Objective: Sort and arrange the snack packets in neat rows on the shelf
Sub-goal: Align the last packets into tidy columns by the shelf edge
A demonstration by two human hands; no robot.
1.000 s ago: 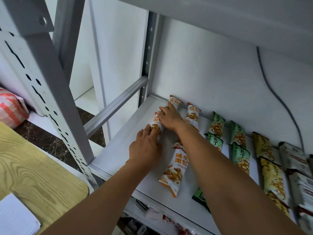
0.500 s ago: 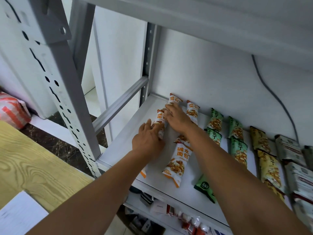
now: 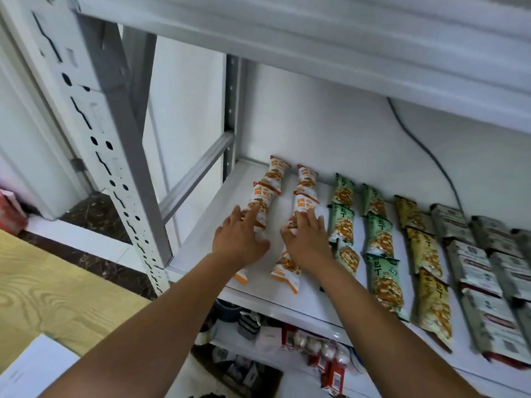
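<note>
Snack packets lie in rows running front to back on the white shelf (image 3: 201,225). At the left are two rows of orange-and-white packets (image 3: 274,176), then two rows of green packets (image 3: 343,191), a row of yellow packets (image 3: 425,248) and grey packets (image 3: 471,265) at the right. My left hand (image 3: 240,242) rests flat, fingers straight, on the leftmost orange row. My right hand (image 3: 306,239) lies flat on the second orange row (image 3: 307,179), fingers spread. Both hands cover the middle packets of their rows.
A grey perforated upright (image 3: 109,139) and a diagonal brace (image 3: 195,176) frame the shelf's left side. An upper shelf (image 3: 344,38) hangs overhead. A cable (image 3: 425,147) runs down the back wall. A lower shelf (image 3: 287,340) holds small goods. A wooden table (image 3: 43,288) stands at left.
My right hand has pulled back from the far left row onto the second orange row. The front orange packet now lies straighter, and a third green packet lies in line.
</note>
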